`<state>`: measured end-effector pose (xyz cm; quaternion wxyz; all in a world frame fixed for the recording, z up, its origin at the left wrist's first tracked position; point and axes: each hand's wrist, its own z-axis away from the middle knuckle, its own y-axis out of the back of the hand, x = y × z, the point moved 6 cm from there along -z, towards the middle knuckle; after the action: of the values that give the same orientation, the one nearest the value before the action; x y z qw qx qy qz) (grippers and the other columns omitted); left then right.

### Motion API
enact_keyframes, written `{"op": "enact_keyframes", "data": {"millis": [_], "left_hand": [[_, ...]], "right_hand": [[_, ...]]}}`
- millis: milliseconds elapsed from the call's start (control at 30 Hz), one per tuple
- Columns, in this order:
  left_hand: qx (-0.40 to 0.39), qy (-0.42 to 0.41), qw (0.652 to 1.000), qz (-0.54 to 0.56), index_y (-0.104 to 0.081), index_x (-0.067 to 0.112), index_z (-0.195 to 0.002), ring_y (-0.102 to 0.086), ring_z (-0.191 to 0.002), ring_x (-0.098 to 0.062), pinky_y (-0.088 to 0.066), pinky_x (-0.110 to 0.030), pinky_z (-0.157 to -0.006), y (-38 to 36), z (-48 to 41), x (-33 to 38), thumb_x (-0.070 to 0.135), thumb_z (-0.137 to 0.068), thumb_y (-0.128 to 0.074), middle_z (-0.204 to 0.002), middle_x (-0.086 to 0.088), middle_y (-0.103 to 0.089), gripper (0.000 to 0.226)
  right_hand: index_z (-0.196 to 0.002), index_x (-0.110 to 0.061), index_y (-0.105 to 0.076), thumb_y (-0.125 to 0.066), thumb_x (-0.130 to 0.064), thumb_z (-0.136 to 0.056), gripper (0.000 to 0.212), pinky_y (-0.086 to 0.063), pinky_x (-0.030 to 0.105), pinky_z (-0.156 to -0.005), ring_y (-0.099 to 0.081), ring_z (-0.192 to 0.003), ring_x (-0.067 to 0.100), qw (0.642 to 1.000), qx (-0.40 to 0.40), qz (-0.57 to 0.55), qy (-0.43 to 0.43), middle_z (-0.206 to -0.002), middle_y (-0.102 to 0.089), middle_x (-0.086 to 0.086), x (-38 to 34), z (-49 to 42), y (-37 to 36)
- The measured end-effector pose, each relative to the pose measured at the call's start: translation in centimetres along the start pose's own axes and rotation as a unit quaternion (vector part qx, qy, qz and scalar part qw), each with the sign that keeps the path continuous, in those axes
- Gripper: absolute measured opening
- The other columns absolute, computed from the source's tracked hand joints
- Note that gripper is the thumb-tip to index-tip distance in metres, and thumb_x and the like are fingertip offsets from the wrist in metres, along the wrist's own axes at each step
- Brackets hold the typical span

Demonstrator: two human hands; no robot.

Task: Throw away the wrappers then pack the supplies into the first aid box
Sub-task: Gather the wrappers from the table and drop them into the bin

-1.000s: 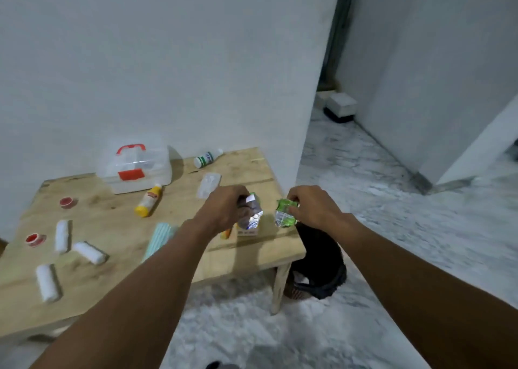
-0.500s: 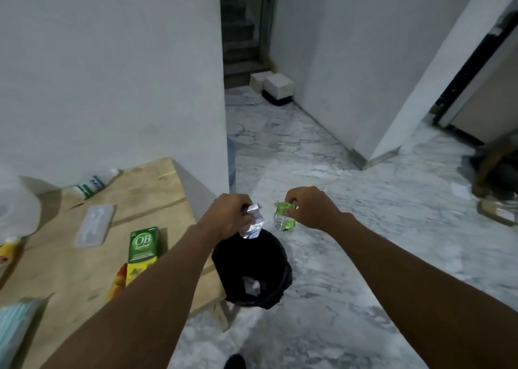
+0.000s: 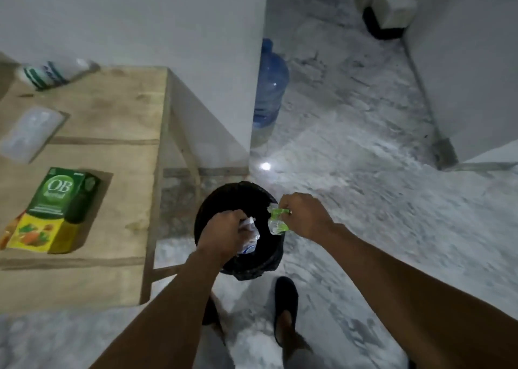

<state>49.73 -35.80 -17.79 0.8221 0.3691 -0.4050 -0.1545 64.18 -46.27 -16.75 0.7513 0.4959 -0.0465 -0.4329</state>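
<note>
At the lower centre of the frame both hands hang over the round black bag-lined bin standing on the marble floor beside the wooden table. The left hand clenches a crumpled silvery-white wrapper; the right hand pinches a crumpled green-and-clear wrapper. A green and yellow carton lies on the table at left

left hand fisted, arm extended | right hand pinching, arm extended | hands close together
</note>
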Motion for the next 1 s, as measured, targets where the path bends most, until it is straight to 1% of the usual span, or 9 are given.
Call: {"op": "enact_keyframes", "data": {"millis": [133, 267, 333, 400, 533, 633, 767, 867, 1000], "left_hand": [[0.002, 0.079, 0.997, -0.026, -0.065, 0.013, -0.089, -0.065, -0.087, -0.030, -0.042, -0.031, -0.065, -7.3, -3.2, -6.0, 0.023, -0.084, -0.064, -0.089, -0.009, -0.067, 0.011], [-0.008, 0.052, 0.996, -0.072, -0.066, 0.010, -0.075, -0.067, -0.074, -0.032, -0.051, -0.031, -0.058, -14.1, -7.7, -12.0, 0.005, -0.073, -0.072, -0.077, -0.009, -0.066, 0.008], [0.005, 0.060, 0.995, -0.084, -0.070, 0.012, -0.092, -0.066, -0.083, -0.032, -0.055, -0.035, -0.069, -17.2, -9.9, -15.3, 0.008, -0.080, -0.070, -0.091, -0.008, -0.066, 0.013], [-0.010, 0.060, 0.995, -0.079, -0.065, 0.019, -0.108, -0.063, -0.095, -0.031, -0.054, -0.042, -0.079, -20.7, -11.8, -18.2, 0.020, -0.089, -0.055, -0.104, -0.003, -0.063, 0.022], [-0.027, 0.051, 0.992, -0.115, -0.065, 0.016, -0.108, -0.064, -0.088, -0.029, -0.054, -0.042, -0.075, -25.9, -14.5, -22.1, 0.016, -0.084, -0.061, -0.098, -0.007, -0.064, 0.024], [-0.035, 0.041, 0.990, -0.134, -0.063, 0.014, -0.119, -0.063, -0.095, -0.031, -0.053, -0.041, -0.077, -27.5, -16.2, -22.5, 0.017, -0.087, -0.063, -0.106, -0.012, -0.063, 0.032], [-0.023, 0.061, 0.986, -0.153, -0.056, 0.010, -0.127, -0.061, -0.100, -0.034, -0.050, -0.041, -0.078, -28.3, -16.6, -23.3, 0.023, -0.090, -0.065, -0.114, -0.015, -0.059, 0.041], [0.001, 0.057, 0.986, -0.157, -0.054, 0.006, -0.129, -0.057, -0.107, -0.035, -0.048, -0.041, -0.084, -26.3, -15.0, -21.8, 0.023, -0.089, -0.066, -0.120, -0.017, -0.057, 0.045], [0.003, 0.036, 0.988, -0.152, -0.063, 0.000, -0.110, -0.064, -0.085, -0.037, -0.053, -0.040, -0.068, -21.0, -11.4, -16.0, 0.019, -0.076, -0.080, -0.099, -0.020, -0.063, 0.042]], "right_hand": [[-0.106, -0.020, -0.068, -0.060, -0.020, -0.092, 0.016, -0.049, 0.034, -0.082, -0.063, -0.101, 0.032, 0.999, -0.037, -0.009, 0.015, -0.110, -0.065, 0.010, 3.5, -5.5, -8.0], [-0.108, -0.019, -0.067, -0.056, -0.017, -0.092, 0.019, -0.053, 0.039, -0.080, -0.062, -0.097, 0.036, 0.998, -0.052, 0.019, 0.022, -0.110, -0.060, 0.010, 6.4, -11.1, -16.2], [-0.113, -0.017, -0.064, -0.055, -0.015, -0.093, 0.022, -0.051, 0.038, -0.079, -0.061, -0.098, 0.036, 0.997, -0.068, 0.031, 0.025, -0.113, -0.057, 0.010, 7.6, -13.7, -20.5], [-0.116, -0.017, -0.062, -0.054, -0.013, -0.094, 0.024, -0.051, 0.039, -0.077, -0.060, -0.099, 0.037, 0.995, -0.088, 0.043, 0.032, -0.115, -0.055, 0.011, 8.4, -16.0, -24.4], [-0.119, -0.012, -0.061, -0.055, -0.008, -0.093, 0.027, -0.052, 0.041, -0.078, -0.060, -0.101, 0.040, 0.993, -0.100, 0.052, 0.037, -0.114, -0.056, 0.015, 9.4, -19.4, -30.1], [-0.121, -0.009, -0.059, -0.053, -0.004, -0.093, 0.028, -0.049, 0.039, -0.077, -0.060, -0.103, 0.040, 0.990, -0.115, 0.066, 0.044, -0.116, -0.056, 0.016, 9.8, -21.0, -32.9], [-0.126, -0.007, -0.054, -0.057, -0.009, -0.093, 0.034, -0.050, 0.042, -0.085, -0.059, -0.108, 0.041, 0.989, -0.128, 0.058, 0.038, -0.120, -0.057, 0.018, 10.2, -21.3, -34.0], [-0.122, -0.009, -0.055, -0.058, -0.014, -0.092, 0.031, -0.050, 0.040, -0.080, -0.058, -0.103, 0.039, 0.994, -0.097, 0.035, 0.029, -0.115, -0.055, 0.015, 10.3, -19.8, -31.9], [-0.120, -0.009, -0.056, -0.054, -0.019, -0.093, 0.029, -0.048, 0.038, -0.083, -0.056, -0.107, 0.033, 0.998, -0.044, 0.034, 0.027, -0.116, -0.055, 0.013, 8.9, -15.3, -25.2]]}}
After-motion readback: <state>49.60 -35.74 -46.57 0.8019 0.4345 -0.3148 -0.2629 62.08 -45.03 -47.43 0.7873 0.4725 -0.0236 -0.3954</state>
